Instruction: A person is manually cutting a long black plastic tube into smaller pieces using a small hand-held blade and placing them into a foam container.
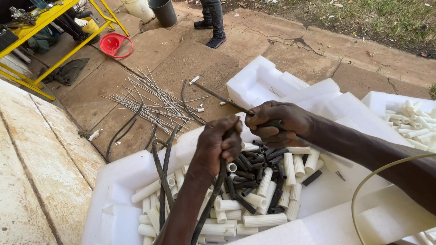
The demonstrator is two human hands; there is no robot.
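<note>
head view shows my left hand [219,144] closed round a black hose [210,204] and my right hand [278,123] gripping a thin rod [221,97] at frame centre, above a white foam tray [119,181] holding white tubes [265,220] and black pieces [247,174].

tube pieces [265,220] in foam tray [116,181], wire rods [154,102] behind

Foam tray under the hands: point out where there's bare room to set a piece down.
Bare foam tray lies right of the white tubes, below the right hand. Another bare patch sits at the near-left corner, left of the long black hoses. The middle, under the left hand, is crowded with white tubes and short black pieces.
</note>
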